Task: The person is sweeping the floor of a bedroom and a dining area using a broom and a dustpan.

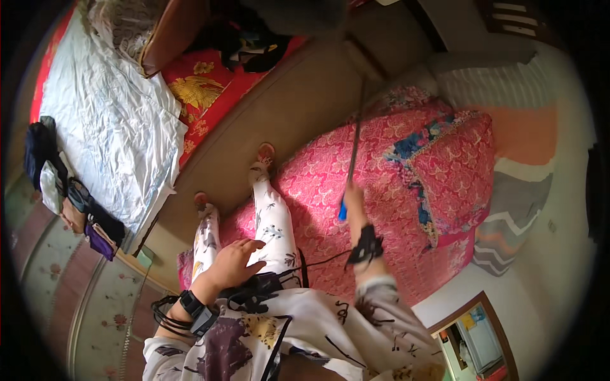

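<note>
My right hand (358,202) is closed around a long, thin, dark pole with a blue end (344,211), like the handle of a broom or mop. The pole (354,146) runs away from me over the pink bed. At its far end a flat crosswise head (366,57) shows dim and blurred near the floor, so its exact kind is unclear. My left hand (236,261) hangs over my thigh, thumb and fingers apart, with nothing in it. Black bands and cords circle both wrists.
A pink patterned bedspread (324,171) covers the bed beside my legs, with a folded quilt (448,171) on it. Across the brown floor (225,136) stands a red-covered bed with a crumpled white sheet (108,120) and several dark clothes (79,197). A doorway (473,340) lies at lower right.
</note>
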Motion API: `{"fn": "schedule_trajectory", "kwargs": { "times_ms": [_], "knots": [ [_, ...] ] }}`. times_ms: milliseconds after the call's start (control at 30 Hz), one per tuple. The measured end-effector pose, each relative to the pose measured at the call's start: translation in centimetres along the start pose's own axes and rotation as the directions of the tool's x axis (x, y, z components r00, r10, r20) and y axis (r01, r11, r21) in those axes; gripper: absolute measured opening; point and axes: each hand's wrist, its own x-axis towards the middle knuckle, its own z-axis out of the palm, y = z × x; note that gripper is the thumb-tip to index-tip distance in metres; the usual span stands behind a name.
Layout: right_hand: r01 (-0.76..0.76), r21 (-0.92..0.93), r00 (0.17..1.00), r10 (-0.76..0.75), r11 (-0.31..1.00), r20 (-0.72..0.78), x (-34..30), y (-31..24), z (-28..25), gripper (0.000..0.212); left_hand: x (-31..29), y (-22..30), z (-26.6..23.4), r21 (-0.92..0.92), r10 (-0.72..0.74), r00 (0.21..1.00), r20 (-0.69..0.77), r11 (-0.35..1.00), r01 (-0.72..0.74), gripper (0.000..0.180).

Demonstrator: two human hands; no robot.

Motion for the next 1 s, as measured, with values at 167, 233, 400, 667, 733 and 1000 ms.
{"fn": "schedule_trajectory", "kwargs": {
  "times_ms": [167,233,400,667,733,1000],
  "knots": [
    [-0.444,0.589,0.896,0.352,0.676,0.271,-14.7,-5.7,-5.6,0.022,-1.2,1.2,-1.0,0.004,0.100,0.993,0.069,0.995,-0.101,0.038],
    [-0.328,0.576,0.944,0.280,0.749,0.173,-14.4,-6.4,-5.6,0.028,-1.8,1.4,-1.4,0.006,0.146,0.987,0.061,0.989,-0.146,0.038],
    [0.027,0.393,0.999,-0.010,0.919,-0.044,2.9,-8.8,-5.4,0.040,-4.4,-1.0,-2.0,0.069,0.158,0.984,0.080,0.984,-0.164,0.039],
    [0.095,-0.141,0.981,-0.116,0.985,-0.155,8.8,-8.6,0.5,0.034,-10.9,-7.8,-3.8,0.066,0.156,0.984,0.082,0.985,-0.161,0.039],
    [0.064,-0.302,0.956,-0.145,0.951,-0.254,3.0,-7.1,6.8,0.040,-13.1,-9.8,-4.3,0.087,0.172,0.984,0.039,0.981,-0.175,0.040],
    [-0.071,0.000,0.995,0.071,0.997,0.066,-33.7,6.6,22.4,0.029,-21.3,-16.8,-6.5,0.058,0.252,0.951,0.180,0.962,-0.266,0.040]
  ]
}}
